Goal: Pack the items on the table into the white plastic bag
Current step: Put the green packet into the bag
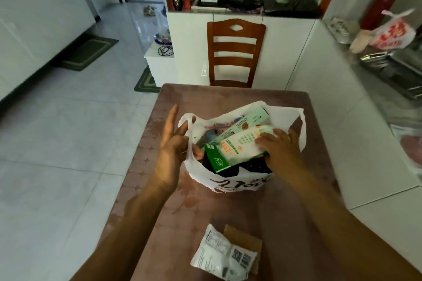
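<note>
White plastic bag (230, 180) on our surface (228, 210), left hand (172, 143) pinching its handle, right hand (279, 146) gripping the white packet (239, 143) inside

1 bag (239, 181), 2 hands, 1 chair (235, 52)

L hand (170, 143) upright, fingers spread, thumb-side grip pinched; R hand (279, 147) palm-down, fingers curled.
</note>
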`<act>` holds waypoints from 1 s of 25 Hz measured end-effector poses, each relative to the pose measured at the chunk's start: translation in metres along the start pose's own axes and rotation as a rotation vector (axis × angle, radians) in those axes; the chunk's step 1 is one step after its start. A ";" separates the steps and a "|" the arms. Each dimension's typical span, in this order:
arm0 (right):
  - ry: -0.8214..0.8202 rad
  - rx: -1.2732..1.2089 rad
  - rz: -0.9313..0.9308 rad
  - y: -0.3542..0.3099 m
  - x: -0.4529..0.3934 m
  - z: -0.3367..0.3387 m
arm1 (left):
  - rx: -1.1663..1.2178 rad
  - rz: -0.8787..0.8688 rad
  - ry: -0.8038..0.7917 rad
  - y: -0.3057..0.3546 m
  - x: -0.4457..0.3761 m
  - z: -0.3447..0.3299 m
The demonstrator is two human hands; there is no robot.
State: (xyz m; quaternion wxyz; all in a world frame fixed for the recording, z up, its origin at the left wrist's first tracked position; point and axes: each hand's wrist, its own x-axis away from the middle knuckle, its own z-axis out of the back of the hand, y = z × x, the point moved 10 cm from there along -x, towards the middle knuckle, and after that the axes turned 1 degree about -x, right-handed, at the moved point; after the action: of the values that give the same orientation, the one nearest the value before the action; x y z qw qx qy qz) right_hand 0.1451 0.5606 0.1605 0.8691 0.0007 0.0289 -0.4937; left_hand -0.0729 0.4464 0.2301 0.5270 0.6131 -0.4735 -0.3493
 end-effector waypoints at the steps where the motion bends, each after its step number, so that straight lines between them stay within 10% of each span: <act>1: -0.065 0.020 -0.025 0.003 -0.002 -0.012 | -0.012 -0.005 -0.002 0.000 0.000 0.001; 9: -0.480 -0.135 -0.053 -0.029 0.003 -0.079 | -0.111 0.021 -0.204 -0.018 0.002 -0.036; 14: 0.424 -0.509 0.048 -0.067 0.098 -0.002 | -0.046 0.031 -0.080 -0.029 0.003 -0.009; 19: -0.638 -0.470 -0.125 -0.102 0.180 -0.178 | 0.002 0.053 0.008 -0.037 0.003 0.004; 25: -0.721 -0.677 -0.382 -0.092 0.184 -0.194 | 0.017 -0.005 0.001 -0.021 -0.002 0.001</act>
State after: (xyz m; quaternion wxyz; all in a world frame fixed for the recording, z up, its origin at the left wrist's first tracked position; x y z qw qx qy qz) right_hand 0.1507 0.3612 -0.0402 0.6700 -0.4552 -0.1142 -0.5752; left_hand -0.0700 0.4480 0.2091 0.5210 0.6189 -0.4749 -0.3463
